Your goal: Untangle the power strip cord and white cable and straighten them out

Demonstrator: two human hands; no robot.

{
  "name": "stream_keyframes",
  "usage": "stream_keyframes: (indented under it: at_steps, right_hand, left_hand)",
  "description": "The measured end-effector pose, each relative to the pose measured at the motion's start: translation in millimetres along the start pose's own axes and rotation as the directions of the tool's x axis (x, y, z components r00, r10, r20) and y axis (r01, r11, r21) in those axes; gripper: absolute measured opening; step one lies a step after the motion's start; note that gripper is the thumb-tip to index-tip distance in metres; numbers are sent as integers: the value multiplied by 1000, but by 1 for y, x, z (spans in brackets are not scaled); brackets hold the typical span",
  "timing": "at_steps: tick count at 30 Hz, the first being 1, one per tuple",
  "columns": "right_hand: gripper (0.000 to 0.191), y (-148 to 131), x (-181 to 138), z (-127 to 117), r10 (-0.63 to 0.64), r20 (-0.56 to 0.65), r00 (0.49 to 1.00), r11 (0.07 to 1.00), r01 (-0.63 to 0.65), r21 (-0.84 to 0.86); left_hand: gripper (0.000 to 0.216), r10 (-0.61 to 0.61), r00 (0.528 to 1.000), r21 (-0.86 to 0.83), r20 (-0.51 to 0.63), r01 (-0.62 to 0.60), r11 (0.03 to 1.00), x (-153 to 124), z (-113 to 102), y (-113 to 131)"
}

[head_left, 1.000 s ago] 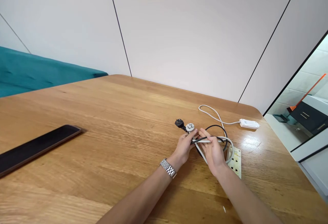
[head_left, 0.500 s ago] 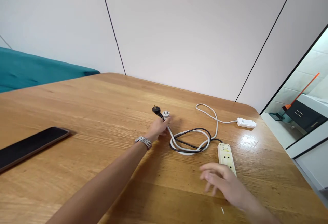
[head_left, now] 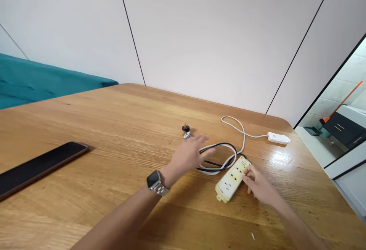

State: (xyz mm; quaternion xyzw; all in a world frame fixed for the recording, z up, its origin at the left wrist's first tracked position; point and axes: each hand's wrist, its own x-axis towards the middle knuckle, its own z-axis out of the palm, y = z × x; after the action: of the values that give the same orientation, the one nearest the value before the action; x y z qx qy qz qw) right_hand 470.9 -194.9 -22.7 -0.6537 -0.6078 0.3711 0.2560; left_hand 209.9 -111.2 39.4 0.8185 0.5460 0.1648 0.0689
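Observation:
A yellowed white power strip (head_left: 233, 179) lies slanted on the wooden table, sockets facing up. My right hand (head_left: 259, 185) has its fingers bent against the strip's right edge, gripping it there. Over the left side of the coiled black and white cords (head_left: 220, 170) hovers my left hand (head_left: 188, 154), fingers spread and holding nothing. Just beyond it are a black plug (head_left: 185, 128), prongs up, and a white plug (head_left: 187, 135) close beside it. My left hand hides part of the cords.
A smaller white power strip (head_left: 278, 138) sits at the table's far right, joined to the white cord. A dark phone (head_left: 42, 168) lies at the left. The wall borders the table's (head_left: 128, 109) far edge; a teal seat (head_left: 51, 80) is beyond the left.
My left hand has let go of the plugs and moved right, opening. My right hand has reached the yellowed power strip, which is now turned, its near end swung left.

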Motion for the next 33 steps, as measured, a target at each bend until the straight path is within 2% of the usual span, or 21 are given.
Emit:
stream_keyframes:
  at_steps: [1, 2, 3, 4, 5, 6, 8, 10, 13, 15, 17, 19, 21, 25, 27, 29, 31, 33]
  right_hand:
    - [17, -1, 8, -2, 8, 76, 997, 998, -12, 55]
    - [20, -2, 18, -7, 14, 105, 994, 997, -22, 73]
    - [24, 0, 30, -16, 22, 89, 996, 999, -26, 47]
    - [29, 3, 43, -28, 16, -37, 999, 1000, -17, -19]
    - [32, 9, 56, -42, 1, -257, 966, 991, -35, -128]
    - [32, 17, 69, -58, -16, -407, 913, 965, -92, -246]
    - [45, 39, 94, -87, -74, -596, 800, 872, -238, -428]
    - [61, 64, 111, -109, -59, -674, 737, 772, -394, -498]
    - [69, 88, 123, -118, 36, -648, 761, 693, -486, -532]
    - [68, 90, 122, -113, -11, -616, 788, 646, -464, -606]
    - [64, 83, 117, -108, -116, -572, 812, 580, -412, -703]
    - [58, 76, 112, -108, -215, -506, 835, 517, -342, -785]
    - [52, 74, 109, -114, -256, -465, 848, 495, -298, -816]
    - [54, 85, 107, -129, -139, -462, 876, 627, -283, -726]
    - [54, 86, 105, -123, -113, -453, 884, 704, -251, -664]
    - [52, 78, 101, -104, -149, -441, 885, 779, -169, -604]
    - [50, 60, 95, -75, -190, -430, 882, 865, -57, -498]
    - [49, 38, 88, -43, -218, -413, 884, 926, 54, -373]
  left_hand:
    - [58, 199, 980, -30, 27, -198, 980, -5, 3, 11]
    - [68, 368, 928, -51, 67, -365, 930, -9, 8, 21]
    - [76, 489, 865, -64, 110, -485, 872, -12, 15, 30]
    - [82, 563, 813, -65, 150, -560, 826, -13, 24, 37]
    - [84, 607, 775, -56, 178, -607, 792, -14, 34, 42]
    - [82, 629, 753, -39, 193, -635, 772, -15, 43, 47]
    - [70, 648, 737, 6, 192, -661, 750, -17, 60, 55]
    - [56, 657, 733, 49, 176, -673, 738, -19, 71, 60]
    - [47, 680, 708, 66, 189, -700, 711, -20, 74, 63]
    - [47, 688, 696, 49, 205, -710, 703, -20, 72, 59]
    - [49, 668, 717, 41, 199, -687, 725, -19, 70, 51]
    - [51, 624, 763, 51, 169, -639, 768, -19, 72, 42]
    - [52, 585, 800, 69, 136, -596, 800, -18, 75, 33]
    - [51, 558, 821, 91, 118, -569, 817, -18, 76, 24]
    - [49, 544, 832, 100, 105, -554, 827, -17, 73, 26]
    - [44, 520, 849, 105, 92, -527, 843, -15, 69, 32]
    - [42, 479, 875, 107, 75, -484, 868, -11, 66, 42]
    - [51, 450, 892, 109, 48, -452, 885, -6, 68, 56]
